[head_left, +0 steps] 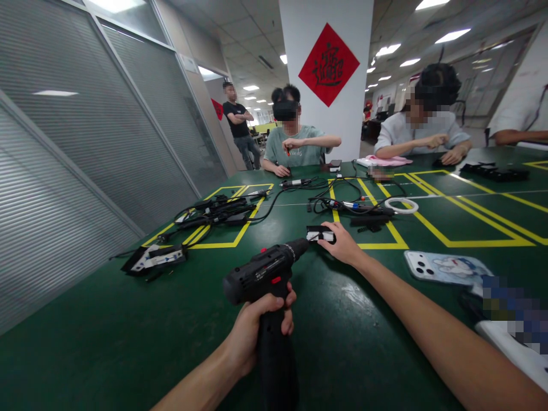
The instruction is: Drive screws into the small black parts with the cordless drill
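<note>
Head-worn, forward-and-down view over table (141,331)

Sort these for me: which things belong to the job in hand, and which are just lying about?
Likely part of the job:
cordless drill, in the left hand
small black-and-white part, in the right hand

Probably just lying about:
phone in a printed case
white ring
black cables at left

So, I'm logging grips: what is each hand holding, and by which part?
Left hand grips the drill by its handle; right hand holds a small black-and-white piece at its right end.
</note>
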